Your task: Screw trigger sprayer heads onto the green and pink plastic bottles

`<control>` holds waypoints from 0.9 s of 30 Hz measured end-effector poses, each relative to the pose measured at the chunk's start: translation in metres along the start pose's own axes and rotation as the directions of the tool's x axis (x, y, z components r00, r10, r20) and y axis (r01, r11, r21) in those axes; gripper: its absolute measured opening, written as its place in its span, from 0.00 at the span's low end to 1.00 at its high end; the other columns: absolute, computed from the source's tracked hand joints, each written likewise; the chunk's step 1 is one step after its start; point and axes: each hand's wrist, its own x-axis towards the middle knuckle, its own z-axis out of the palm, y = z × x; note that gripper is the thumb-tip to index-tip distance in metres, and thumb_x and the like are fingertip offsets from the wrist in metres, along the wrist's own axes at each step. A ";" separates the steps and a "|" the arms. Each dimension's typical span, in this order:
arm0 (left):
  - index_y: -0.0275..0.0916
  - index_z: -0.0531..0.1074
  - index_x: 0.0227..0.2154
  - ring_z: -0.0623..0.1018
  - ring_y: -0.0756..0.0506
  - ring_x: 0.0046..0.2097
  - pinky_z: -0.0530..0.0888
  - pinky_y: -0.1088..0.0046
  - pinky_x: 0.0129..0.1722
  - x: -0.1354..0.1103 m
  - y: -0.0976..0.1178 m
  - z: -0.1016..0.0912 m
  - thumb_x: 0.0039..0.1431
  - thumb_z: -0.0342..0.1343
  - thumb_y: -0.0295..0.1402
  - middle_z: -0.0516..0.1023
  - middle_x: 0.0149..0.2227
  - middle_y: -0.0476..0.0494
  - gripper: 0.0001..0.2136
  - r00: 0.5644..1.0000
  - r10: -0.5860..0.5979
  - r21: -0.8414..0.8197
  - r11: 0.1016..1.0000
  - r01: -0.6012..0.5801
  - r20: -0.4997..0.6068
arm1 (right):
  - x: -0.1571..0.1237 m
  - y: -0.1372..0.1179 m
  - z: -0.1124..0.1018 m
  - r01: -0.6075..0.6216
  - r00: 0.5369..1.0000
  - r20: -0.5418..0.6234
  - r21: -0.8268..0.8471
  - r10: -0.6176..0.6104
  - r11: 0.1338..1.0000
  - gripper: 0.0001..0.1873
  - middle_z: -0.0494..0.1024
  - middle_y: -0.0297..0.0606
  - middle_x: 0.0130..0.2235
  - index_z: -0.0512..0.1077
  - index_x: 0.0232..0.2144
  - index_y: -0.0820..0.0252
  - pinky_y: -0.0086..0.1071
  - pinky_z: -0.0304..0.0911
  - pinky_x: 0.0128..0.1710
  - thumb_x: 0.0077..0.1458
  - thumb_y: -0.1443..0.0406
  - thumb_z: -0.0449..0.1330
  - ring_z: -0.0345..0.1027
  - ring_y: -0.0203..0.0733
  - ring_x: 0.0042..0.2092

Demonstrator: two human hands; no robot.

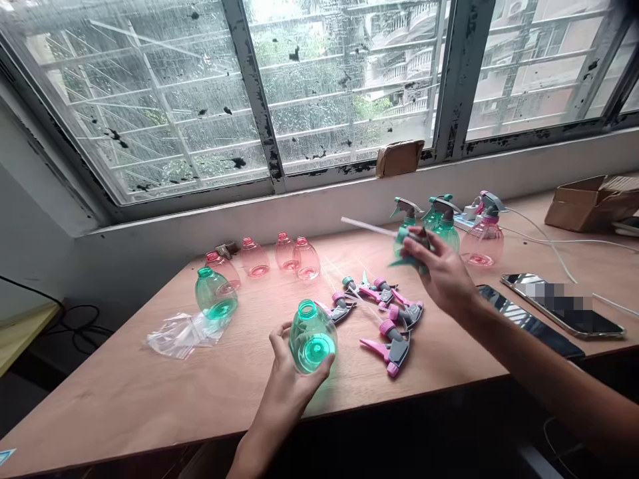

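Observation:
My left hand (287, 386) grips an open green plastic bottle (313, 337) near the table's front edge, its neck pointing up. My right hand (442, 273) is raised over the table and closed on a green and grey spray trigger head (412, 241), whose white dip tube (367, 227) sticks out to the left. Below it lies a pile of pink and grey trigger heads (392, 319). A second open green bottle (215, 293) stands to the left.
Several pink empty bottles (279, 256) stand near the wall. Assembled green and pink spray bottles (469, 229) stand at the back right. Two phones (562, 306) lie on the right, a clear plastic bag (177, 332) on the left, a cardboard box (589, 203) far right.

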 end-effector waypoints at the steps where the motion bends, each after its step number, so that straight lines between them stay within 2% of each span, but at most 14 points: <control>1: 0.45 0.49 0.59 0.74 0.34 0.61 0.70 0.47 0.61 0.001 0.003 0.000 0.59 0.64 0.40 0.68 0.58 0.34 0.33 0.999 0.031 0.029 0.999 -0.031 -0.011 | -0.023 0.002 -0.006 -0.010 0.998 0.068 0.004 0.009 1.000 0.16 0.81 0.32 0.40 0.76 0.45 0.51 0.32 0.74 0.45 0.54 0.62 0.72 0.77 0.39 0.39; 4: 0.48 0.58 0.62 0.63 0.33 0.68 0.64 0.46 0.66 0.003 0.013 -0.001 0.59 0.64 0.36 0.60 0.61 0.37 0.30 0.976 0.194 0.211 0.963 -0.171 -0.096 | -0.078 0.013 -0.023 -0.045 0.986 0.160 -0.062 0.055 0.997 0.17 0.81 0.32 0.38 0.73 0.50 0.46 0.37 0.74 0.41 0.59 0.57 0.69 0.78 0.43 0.37; 6: 0.50 0.62 0.62 0.61 0.33 0.68 0.65 0.48 0.66 0.002 0.017 -0.002 0.59 0.63 0.33 0.57 0.60 0.39 0.29 0.959 0.259 0.307 0.927 -0.213 -0.115 | -0.096 0.020 -0.033 -0.050 0.984 0.167 -0.060 0.059 0.997 0.18 0.79 0.30 0.29 0.73 0.51 0.46 0.38 0.72 0.38 0.60 0.55 0.67 0.76 0.44 0.31; 9: 0.52 0.61 0.64 0.64 0.35 0.66 0.68 0.52 0.65 -0.003 0.018 -0.005 0.61 0.62 0.32 0.57 0.59 0.41 0.29 0.970 0.228 0.310 0.931 -0.191 -0.089 | -0.102 0.026 -0.045 -0.087 0.989 0.116 -0.049 0.092 0.995 0.18 0.75 0.28 0.23 0.75 0.51 0.48 0.36 0.69 0.32 0.60 0.54 0.67 0.70 0.41 0.25; 13: 0.53 0.60 0.65 0.64 0.37 0.66 0.67 0.52 0.66 -0.007 0.015 -0.006 0.61 0.62 0.31 0.56 0.59 0.41 0.31 0.974 0.211 0.312 0.934 -0.174 -0.085 | -0.098 0.024 -0.054 -0.135 0.990 0.038 0.025 0.134 0.991 0.16 0.73 0.30 0.25 0.78 0.47 0.49 0.33 0.64 0.24 0.58 0.55 0.67 0.66 0.39 0.22; 15: 0.52 0.59 0.65 0.64 0.36 0.65 0.67 0.53 0.65 -0.007 0.013 -0.006 0.61 0.62 0.30 0.57 0.59 0.41 0.31 0.974 0.211 0.323 0.930 -0.173 -0.087 | -0.098 0.023 -0.055 -0.161 0.985 0.061 0.032 0.158 0.986 0.16 0.74 0.31 0.25 0.78 0.48 0.52 0.31 0.63 0.24 0.58 0.55 0.68 0.66 0.37 0.22; 17: 0.52 0.59 0.65 0.64 0.36 0.65 0.68 0.53 0.65 -0.006 0.011 -0.007 0.62 0.61 0.29 0.57 0.60 0.41 0.31 0.972 0.220 0.330 0.926 -0.184 -0.077 | -0.101 0.024 -0.055 -0.196 0.971 0.142 0.014 0.192 0.980 0.17 0.74 0.30 0.23 0.77 0.49 0.55 0.29 0.63 0.26 0.60 0.56 0.67 0.67 0.37 0.23; 19: 0.53 0.55 0.67 0.63 0.36 0.66 0.67 0.54 0.65 -0.006 0.010 -0.007 0.62 0.61 0.29 0.57 0.62 0.40 0.34 0.970 0.244 0.315 0.922 -0.226 -0.016 | -0.103 0.024 -0.053 -0.238 0.944 0.232 -0.018 0.236 0.971 0.16 0.75 0.30 0.23 0.77 0.49 0.56 0.28 0.63 0.28 0.62 0.56 0.66 0.68 0.37 0.24; 21: 0.55 0.48 0.69 0.62 0.36 0.68 0.65 0.54 0.67 -0.007 0.011 -0.006 0.61 0.63 0.29 0.58 0.64 0.41 0.39 0.960 0.268 0.268 0.921 -0.282 0.087 | -0.104 0.024 -0.051 -0.285 0.908 0.308 -0.044 0.284 0.958 0.16 0.78 0.32 0.26 0.76 0.50 0.54 0.28 0.64 0.30 0.62 0.57 0.66 0.71 0.37 0.26; 23: 0.55 0.46 0.69 0.61 0.36 0.68 0.62 0.54 0.68 -0.009 0.015 -0.003 0.61 0.65 0.31 0.60 0.65 0.42 0.41 0.947 0.266 0.191 0.935 -0.299 0.180 | -0.106 0.021 -0.048 -0.361 0.854 0.388 -0.039 0.347 0.932 0.16 0.80 0.34 0.30 0.75 0.52 0.52 0.30 0.66 0.32 0.64 0.58 0.64 0.73 0.40 0.30; 25: 0.54 0.50 0.68 0.62 0.36 0.68 0.61 0.54 0.69 -0.012 0.021 0.001 0.61 0.66 0.33 0.62 0.65 0.42 0.39 0.946 0.230 0.112 0.959 -0.261 0.230 | -0.107 0.017 -0.043 -0.474 0.785 0.478 0.053 0.394 0.879 0.17 0.81 0.37 0.31 0.75 0.54 0.53 0.34 0.69 0.37 0.67 0.57 0.59 0.75 0.44 0.33; 27: 0.53 0.53 0.67 0.63 0.36 0.68 0.61 0.54 0.68 -0.014 0.026 0.006 0.60 0.66 0.34 0.63 0.65 0.42 0.37 0.950 0.188 0.043 0.978 -0.205 0.250 | -0.109 0.014 -0.040 -0.588 0.739 0.535 0.214 0.410 0.780 0.19 0.82 0.40 0.31 0.78 0.52 0.56 0.39 0.71 0.41 0.67 0.56 0.54 0.75 0.48 0.36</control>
